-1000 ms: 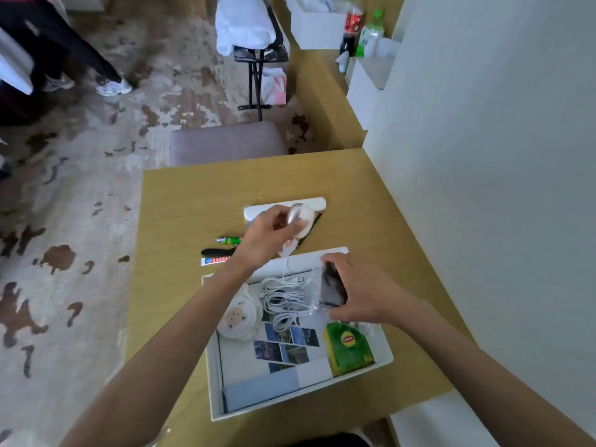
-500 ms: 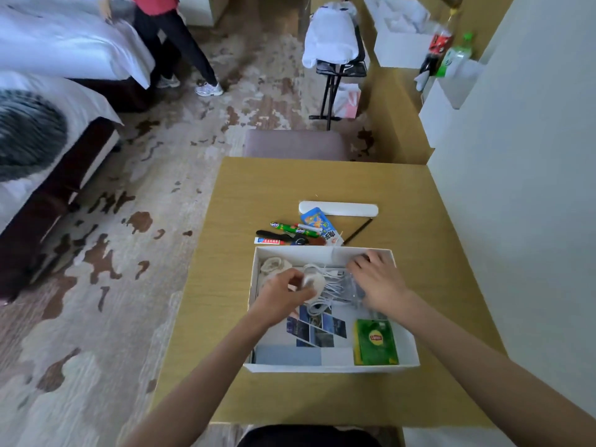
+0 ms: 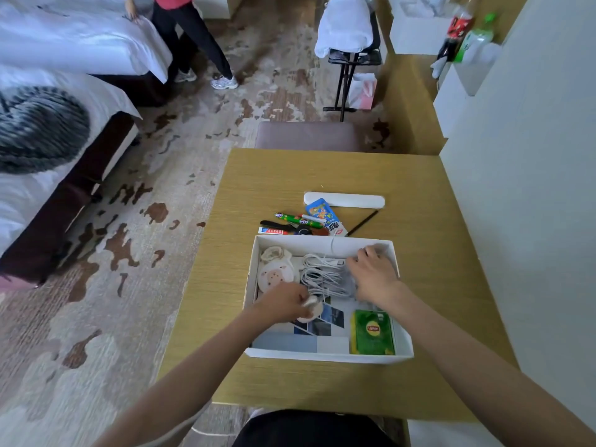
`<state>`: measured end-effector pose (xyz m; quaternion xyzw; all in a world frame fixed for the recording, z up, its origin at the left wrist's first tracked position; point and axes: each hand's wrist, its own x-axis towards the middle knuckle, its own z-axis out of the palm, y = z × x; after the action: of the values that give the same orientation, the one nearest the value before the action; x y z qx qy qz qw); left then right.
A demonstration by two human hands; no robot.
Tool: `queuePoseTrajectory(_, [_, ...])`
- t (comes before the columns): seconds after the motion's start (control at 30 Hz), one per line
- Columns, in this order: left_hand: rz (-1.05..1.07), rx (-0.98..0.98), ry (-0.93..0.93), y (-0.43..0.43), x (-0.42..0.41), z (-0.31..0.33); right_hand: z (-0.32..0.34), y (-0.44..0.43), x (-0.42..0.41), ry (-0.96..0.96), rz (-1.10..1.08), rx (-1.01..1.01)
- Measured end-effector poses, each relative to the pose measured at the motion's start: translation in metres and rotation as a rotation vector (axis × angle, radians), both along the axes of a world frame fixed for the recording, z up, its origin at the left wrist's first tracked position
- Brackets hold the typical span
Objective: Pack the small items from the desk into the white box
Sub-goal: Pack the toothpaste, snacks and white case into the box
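Note:
The white box [image 3: 322,354] sits on the wooden desk [image 3: 435,285]. Inside lie a round pig-face item [image 3: 274,275], a coiled white cable [image 3: 322,275], a green Lipton packet [image 3: 372,332] and photo cards [image 3: 325,321]. My left hand [image 3: 283,303] is inside the box, shut on a small round white device [image 3: 312,308]. My right hand [image 3: 374,272] rests in the box's far right corner with fingers bent down; what lies under it is hidden. Behind the box lie a blue snack packet [image 3: 324,216], a green sausage stick [image 3: 296,219], a white case [image 3: 345,200] and a black pencil [image 3: 362,223].
A grey stool [image 3: 309,136] stands at the desk's far edge. A white wall [image 3: 532,188] borders the desk on the right. Beds [image 3: 48,124] stand at the left, and a person [image 3: 190,43] is beside the far one. A black stand with white cloth [image 3: 348,37] is beyond the stool.
My left hand carried the round white device from behind the box into it, then lower toward the photo cards. My right hand moved a dark transparent item down into the far right corner.

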<state>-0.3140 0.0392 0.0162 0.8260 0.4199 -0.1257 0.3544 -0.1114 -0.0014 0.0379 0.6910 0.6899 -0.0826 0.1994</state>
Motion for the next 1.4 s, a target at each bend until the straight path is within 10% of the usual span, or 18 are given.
queuePoseTrajectory(0.2, [-0.019, -0.003, -0.025, -0.006, 0.019, -0.019, -0.025, -0.014, 0.014, 0.370, -0.083, 0.139])
queuePoseTrajectory(0.53, [0.075, 0.164, -0.068, -0.011, 0.025, -0.040, -0.036, -0.030, 0.007, 0.189, -0.113, 0.282])
queuePoseTrajectory(0.87, [0.159, -0.328, -0.181, 0.021, 0.021, -0.018, -0.005, -0.008, 0.025, 0.698, -0.437, 0.474])
queuePoseTrajectory(1.1, [0.079, 0.102, -0.384, 0.093, 0.032, 0.033, 0.016, 0.018, 0.036, 0.775, -0.595, 0.612])
queuePoseTrajectory(1.4, [0.110, 0.129, -0.271, 0.171, 0.087, 0.003, -0.009, 0.085, 0.079, 0.672, -0.556, 0.343])
